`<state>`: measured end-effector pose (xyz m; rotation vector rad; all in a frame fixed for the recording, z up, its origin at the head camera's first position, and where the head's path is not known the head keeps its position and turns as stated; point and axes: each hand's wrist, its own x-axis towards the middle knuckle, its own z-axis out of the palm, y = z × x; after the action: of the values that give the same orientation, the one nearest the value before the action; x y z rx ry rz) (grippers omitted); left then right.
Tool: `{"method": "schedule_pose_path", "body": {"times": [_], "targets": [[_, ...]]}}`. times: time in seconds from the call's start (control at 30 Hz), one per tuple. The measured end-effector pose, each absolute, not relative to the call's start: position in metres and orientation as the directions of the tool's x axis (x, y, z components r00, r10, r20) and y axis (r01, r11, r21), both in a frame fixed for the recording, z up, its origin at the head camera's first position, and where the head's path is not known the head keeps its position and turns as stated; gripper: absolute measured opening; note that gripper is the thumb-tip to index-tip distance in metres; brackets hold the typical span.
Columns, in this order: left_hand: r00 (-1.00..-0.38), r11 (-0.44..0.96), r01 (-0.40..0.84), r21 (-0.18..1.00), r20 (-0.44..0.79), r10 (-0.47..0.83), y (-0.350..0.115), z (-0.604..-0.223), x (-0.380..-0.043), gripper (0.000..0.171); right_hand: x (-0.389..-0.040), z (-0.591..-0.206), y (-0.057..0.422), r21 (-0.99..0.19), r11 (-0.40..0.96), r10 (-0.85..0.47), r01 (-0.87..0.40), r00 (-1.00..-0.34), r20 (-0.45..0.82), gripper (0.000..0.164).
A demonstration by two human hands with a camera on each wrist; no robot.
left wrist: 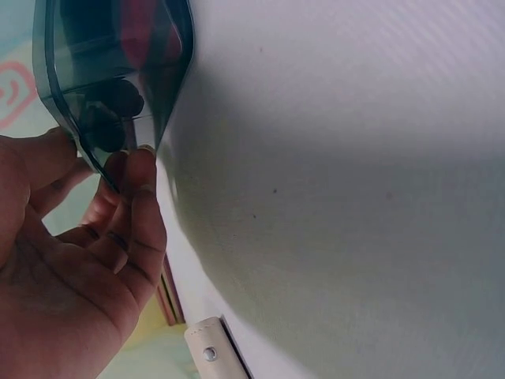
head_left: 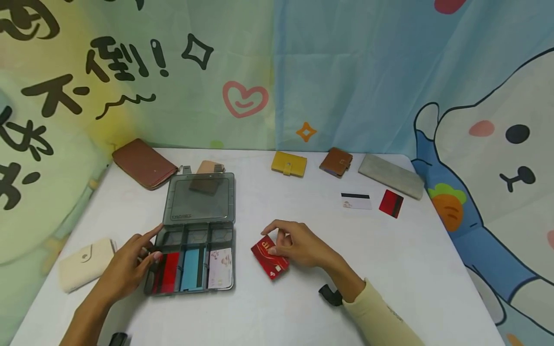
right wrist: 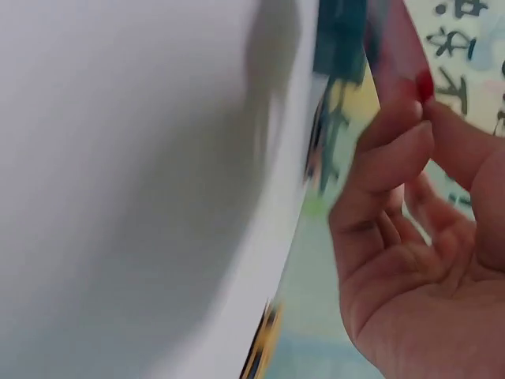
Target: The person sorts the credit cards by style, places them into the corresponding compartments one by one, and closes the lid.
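Observation:
My right hand (head_left: 303, 244) pinches a red bank card (head_left: 269, 258) between thumb and fingers, above the table to the right of the box. In the right wrist view the red card (right wrist: 401, 59) sticks up from the fingertips, blurred. A grey translucent plastic box (head_left: 199, 204) lies with its lid swung back. Its front compartments hold a red card (head_left: 171, 272) with a dark stripe, a blue card (head_left: 190, 269) and a pale patterned card (head_left: 220, 269). My left hand (head_left: 130, 264) grips the box's left side, thumb and fingers at its edge in the left wrist view.
A cream wallet (head_left: 86, 264) lies left of the box. Behind are a brown zip wallet (head_left: 144, 164), a tan wallet (head_left: 207, 167), a yellow wallet (head_left: 289, 164), a small brown wallet (head_left: 336, 162) and a grey wallet (head_left: 391, 176). A white card (head_left: 356, 202) and another red card (head_left: 391, 203) lie at right.

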<state>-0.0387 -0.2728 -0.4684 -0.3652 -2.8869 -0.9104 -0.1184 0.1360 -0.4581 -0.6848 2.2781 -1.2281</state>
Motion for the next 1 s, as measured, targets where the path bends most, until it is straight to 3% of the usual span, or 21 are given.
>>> {"method": "schedule_pose_path", "body": {"times": [0.2, 0.47, 0.73, 1.0], "targets": [[-0.964, 0.793, 0.266, 0.548, 0.173, 0.204, -0.273, -0.468, -0.038, 0.063, -0.106, -0.454, 0.083, -0.943, 0.326, -0.609, -0.064, -0.777, -0.158, 0.037], [-0.961, 0.791, 0.275, 0.547, 0.190, 0.203, -0.272, -0.469, -0.039, 0.063, -0.092, -0.451, 0.010, -0.972, 0.236, -0.578, -0.020, -0.807, -0.123, 0.034], [-0.973, 0.796, 0.231, 0.559, 0.144, 0.181, -0.272, -0.468, -0.040, 0.062, -0.085, -0.448, -0.041, -0.956, 0.291, -0.531, -0.021, -0.835, -0.143, 0.034], [-0.973, 0.799, 0.230, 0.556, 0.142, 0.181, -0.273, -0.467, -0.039, 0.061, -0.085, -0.451, -0.058, -0.890, 0.429, -0.565, -0.152, -0.814, -0.133, 0.040]]}}
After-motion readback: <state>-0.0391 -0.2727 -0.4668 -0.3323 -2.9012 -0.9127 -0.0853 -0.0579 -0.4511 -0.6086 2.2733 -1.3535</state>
